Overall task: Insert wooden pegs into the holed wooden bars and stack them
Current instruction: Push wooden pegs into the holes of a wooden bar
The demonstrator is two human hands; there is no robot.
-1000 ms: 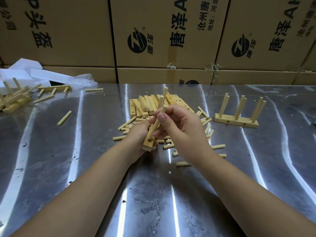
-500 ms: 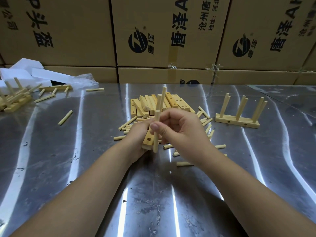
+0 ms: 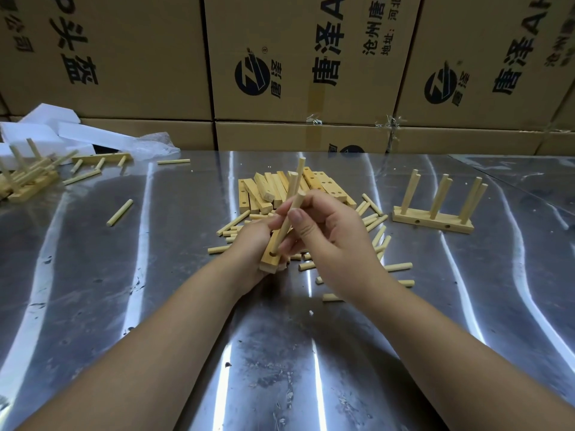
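My left hand (image 3: 249, 247) grips a holed wooden bar (image 3: 270, 259) held above the table, its near end and one hole showing. My right hand (image 3: 323, 234) pinches a wooden peg (image 3: 287, 223) between thumb and fingers, its lower tip at that near hole. Two more pegs (image 3: 295, 181) rise from the bar behind my fingers. A pile of holed bars (image 3: 323, 185) lies just beyond my hands, with several loose pegs (image 3: 376, 222) scattered around it.
A finished bar with upright pegs (image 3: 434, 209) stands at the right. More assembled pieces (image 3: 26, 178) and white foam (image 3: 46, 126) lie at the far left. A stray peg (image 3: 119, 212) rests on the shiny metal table (image 3: 280, 353). Cardboard boxes (image 3: 305, 57) wall the back.
My right hand has swung the peg from hanging beside the bar to slanting with its lower tip at the bar's near hole. My left hand has kept holding the bar.
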